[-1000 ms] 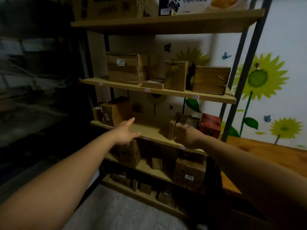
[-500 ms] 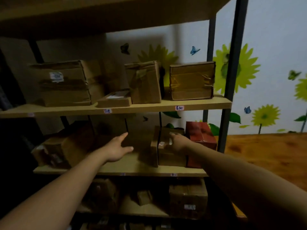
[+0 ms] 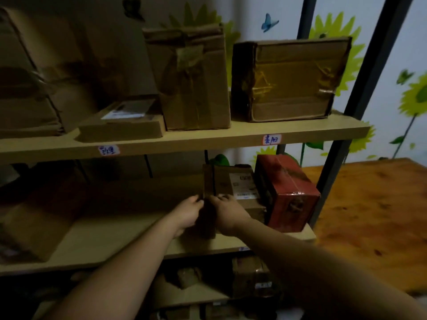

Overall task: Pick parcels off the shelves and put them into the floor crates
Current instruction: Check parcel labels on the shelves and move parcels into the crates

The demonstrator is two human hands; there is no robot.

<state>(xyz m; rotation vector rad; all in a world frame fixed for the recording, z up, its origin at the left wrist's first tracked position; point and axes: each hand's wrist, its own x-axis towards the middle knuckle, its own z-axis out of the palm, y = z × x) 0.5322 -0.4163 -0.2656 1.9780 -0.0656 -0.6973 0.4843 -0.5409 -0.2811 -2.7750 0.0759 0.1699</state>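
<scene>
My left hand and right hand cover the brown parcel's near corner, its label is too blurred to read, and the left edge crops the big box.

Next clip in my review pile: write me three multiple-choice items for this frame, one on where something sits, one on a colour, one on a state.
1. Where is the red box?
A. upper shelf, far left
B. middle shelf, right end, beside the labelled brown parcel
C. on the floor

2. What colour is the butterfly on the wall above the taped box?
A. blue
B. orange
C. pink

3. What are the hands doing?
A. both hang free
B. only one touches a parcel
C. both are on the brown parcel

Answers:
1 B, it stands at the right post, next to the parcel.
2 A, its wings show blue.
3 C, left hand and right hand meet at the parcel's near left edge.
</scene>
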